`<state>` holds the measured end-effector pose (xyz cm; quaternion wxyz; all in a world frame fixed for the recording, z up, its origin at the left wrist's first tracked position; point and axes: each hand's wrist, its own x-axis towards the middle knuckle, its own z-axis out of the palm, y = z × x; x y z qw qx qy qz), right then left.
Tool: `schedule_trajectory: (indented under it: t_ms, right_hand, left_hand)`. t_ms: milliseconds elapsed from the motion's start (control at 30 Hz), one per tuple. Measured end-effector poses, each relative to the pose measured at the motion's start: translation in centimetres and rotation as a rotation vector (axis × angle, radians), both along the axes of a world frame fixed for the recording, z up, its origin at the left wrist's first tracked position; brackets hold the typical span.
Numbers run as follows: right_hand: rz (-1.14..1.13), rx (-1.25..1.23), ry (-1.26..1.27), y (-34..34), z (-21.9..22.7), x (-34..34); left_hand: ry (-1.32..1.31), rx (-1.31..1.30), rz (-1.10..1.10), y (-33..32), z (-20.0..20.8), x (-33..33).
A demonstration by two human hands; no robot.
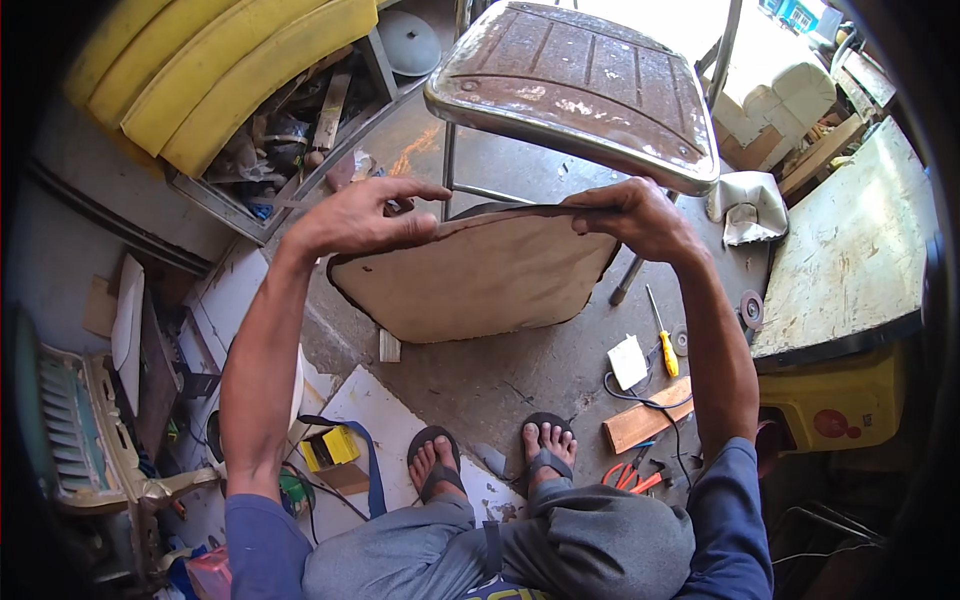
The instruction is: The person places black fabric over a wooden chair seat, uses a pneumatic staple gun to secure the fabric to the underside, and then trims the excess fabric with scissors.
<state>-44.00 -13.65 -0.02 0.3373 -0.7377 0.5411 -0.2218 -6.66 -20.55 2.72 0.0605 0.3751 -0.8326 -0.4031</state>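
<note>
In front of me a pale seat-shaped board (pixel 475 280) with rounded corners and a dark, rough rim stands tilted over the floor. Its top edge is gripped near the right corner by my right hand (pixel 645 222), fingers over the rim and thumb on the pale face. At the top left, my left hand (pixel 365 215) has its index finger stretched out and its thumb apart, touching the rim. Just beyond the board is a metal-framed chair, its brown seat (pixel 575 85) worn and flaking. The board's far side is hidden.
Right of my feet lie a yellow-handled screwdriver (pixel 667 350), a wooden block (pixel 648 415), red-handled pliers (pixel 635 480) and a black cord. Yellow curved pads (pixel 240 75) top a cluttered shelf at upper left. A pale panel (pixel 850 250) leans at right.
</note>
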Motion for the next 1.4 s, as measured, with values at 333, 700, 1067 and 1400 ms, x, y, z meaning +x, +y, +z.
schedule_trajectory:
  t_ms: [333, 700, 1067, 1400]
  right_hand:
    - [0.032, -0.041, 0.025, 0.5, 0.6, 0.5]
    - [0.097, 0.02, 0.026, 2.9, 1.0, 0.0]
    - [0.165, 0.024, 0.003, 4.6, 1.1, -0.8]
    - [0.125, 0.051, -0.124, 4.6, -1.1, -3.4]
  left_hand:
    - [0.157, 0.138, -0.171, -1.9, -2.2, -6.6]
    - [0.075, 0.544, -0.446, -2.7, -3.2, -10.7]
    - [-0.138, 0.63, -0.574, -2.8, -4.7, -11.0]
    - [-0.442, -0.122, -0.435, 0.0, 2.9, -1.7]
